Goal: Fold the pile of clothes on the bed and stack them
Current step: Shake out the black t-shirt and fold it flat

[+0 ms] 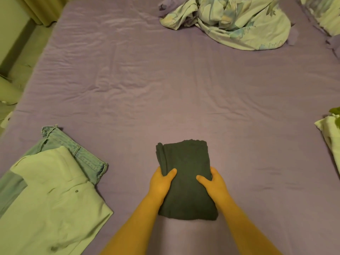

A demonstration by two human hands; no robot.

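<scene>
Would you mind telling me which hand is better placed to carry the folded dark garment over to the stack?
Probably the left hand: it already grips the dark garment, and the stack lies on its side.

The fingers of the left hand (160, 183) and the right hand (214, 183) were hidden beneath the folded dark garment (185, 178); only the thumbs were seen on top. Both forearms were cut off by the bottom edge. The pale shirt (53, 199) and the jeans (73, 151) under it were cropped at the lower left. The pale cloth (329, 137) at the right edge was shown only in part, and could not be identified. The floral bedding (239, 24) was cut off at the top.
</scene>
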